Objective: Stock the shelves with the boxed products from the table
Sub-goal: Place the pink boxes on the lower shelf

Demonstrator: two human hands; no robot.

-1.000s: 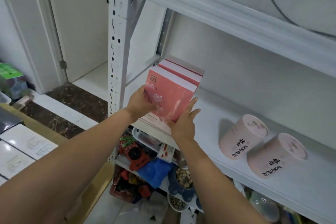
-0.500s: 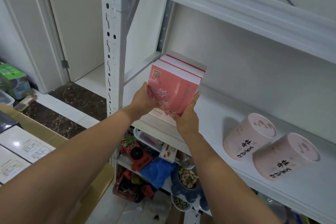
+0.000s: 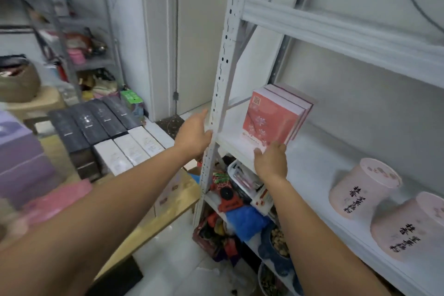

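1. Pink boxes (image 3: 269, 120) stand upright on the shelf (image 3: 312, 158), just beyond the right hand (image 3: 271, 163).
2. The right hand is open, its straight fingertips touching the front box's lower edge.
3. The left hand (image 3: 193, 133) is open, fingers relaxed against the upright post (image 3: 223, 55).
4. Black boxes (image 3: 93, 120) and white boxes (image 3: 129, 149) lie on the desk (image 3: 177, 202), left of the left hand.

Stockroom: metal shelving (image 3: 336, 31), boxed products (image 3: 115, 132) on table (image 3: 168, 206).
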